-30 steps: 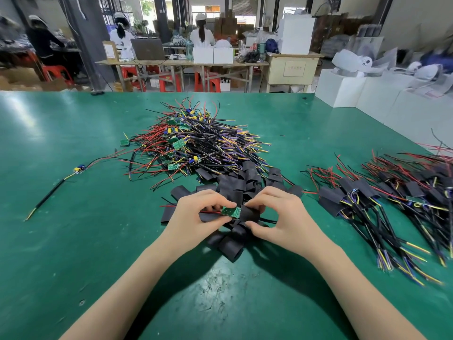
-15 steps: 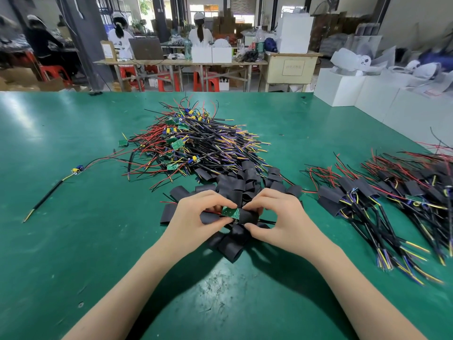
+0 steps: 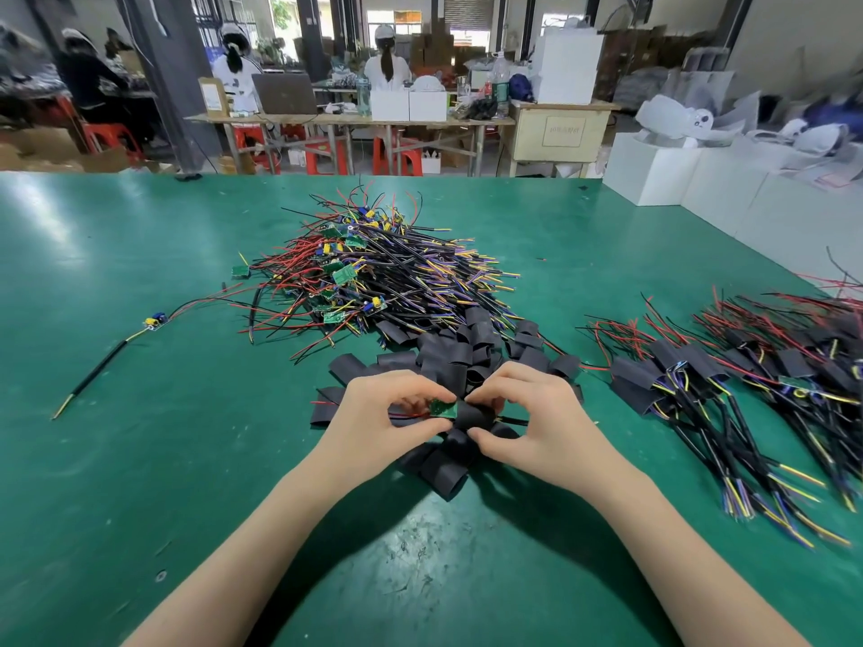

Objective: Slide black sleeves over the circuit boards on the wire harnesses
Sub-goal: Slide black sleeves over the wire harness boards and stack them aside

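Observation:
My left hand pinches a small green circuit board with red wires trailing left. My right hand pinches a black sleeve whose open end sits against the board's right edge; a black cable leaves the sleeve to the right. Both hands hover over a heap of loose black sleeves. Behind it lies a big pile of bare wire harnesses with green boards. At the right lies a row of sleeved harnesses.
One single harness lies stretched out on the green table at the left. White boxes stand past the table's right rim. People work at benches in the background.
The black sleeve has crept a little further left over the board's right end. Both hands stay almost where they were.

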